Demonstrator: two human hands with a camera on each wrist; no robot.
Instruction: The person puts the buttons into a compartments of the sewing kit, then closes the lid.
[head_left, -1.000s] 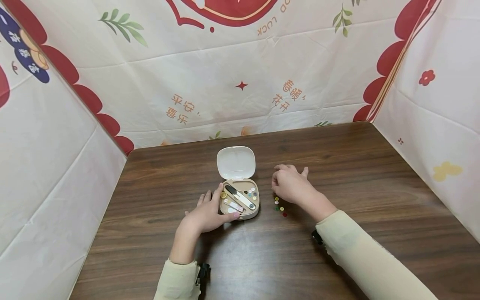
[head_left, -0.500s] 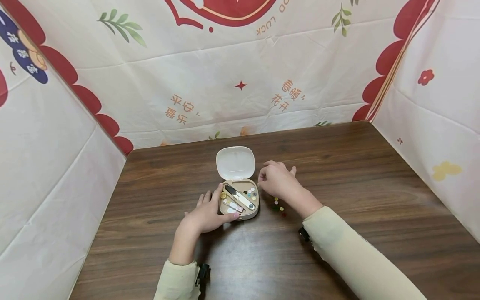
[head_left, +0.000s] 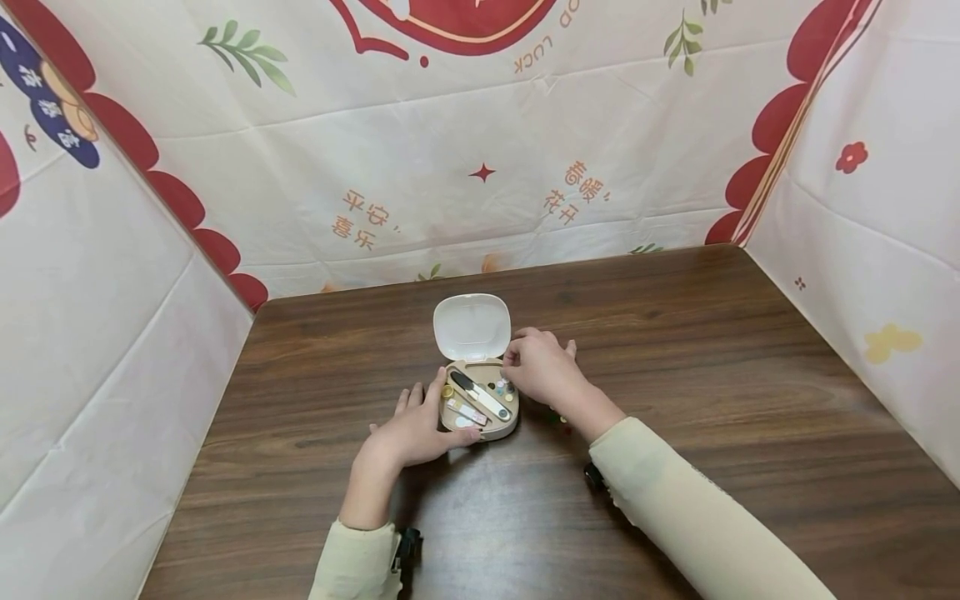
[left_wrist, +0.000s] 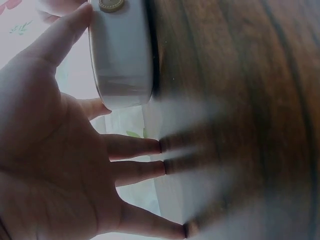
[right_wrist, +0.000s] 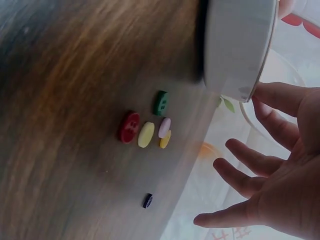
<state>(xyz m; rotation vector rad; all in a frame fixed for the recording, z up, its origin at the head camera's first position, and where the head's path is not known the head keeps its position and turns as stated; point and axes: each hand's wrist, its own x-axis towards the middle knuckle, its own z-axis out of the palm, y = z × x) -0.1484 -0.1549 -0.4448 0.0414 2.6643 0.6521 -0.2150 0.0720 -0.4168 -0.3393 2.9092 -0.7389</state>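
Observation:
A small sewing kit case (head_left: 495, 432) lies on the table, its white lid (head_left: 472, 327) raised at the back. My left hand (head_left: 411, 433) holds the case's left side between thumb and index finger; the other fingers spread onto the table, as the left wrist view shows. My right hand (head_left: 545, 367) reaches over the case's right rim, thumb and index finger close together above the small buttons (head_left: 509, 397) inside. The case wall hides those fingertips in the right wrist view, so I cannot tell whether they hold a button. Its other fingers are spread apart.
Inside the case, a slim black-and-white tool (head_left: 481, 394) lies diagonally beside a yellow ring (head_left: 447, 390). Several loose buttons lie right of the case, including a red button (right_wrist: 129, 127), a green button (right_wrist: 160, 103) and a dark button (right_wrist: 147, 201). Printed cloth encloses the table.
My right hand has moved left from beside the loose buttons to over the case's right compartment. My left hand and the case have stayed in place.

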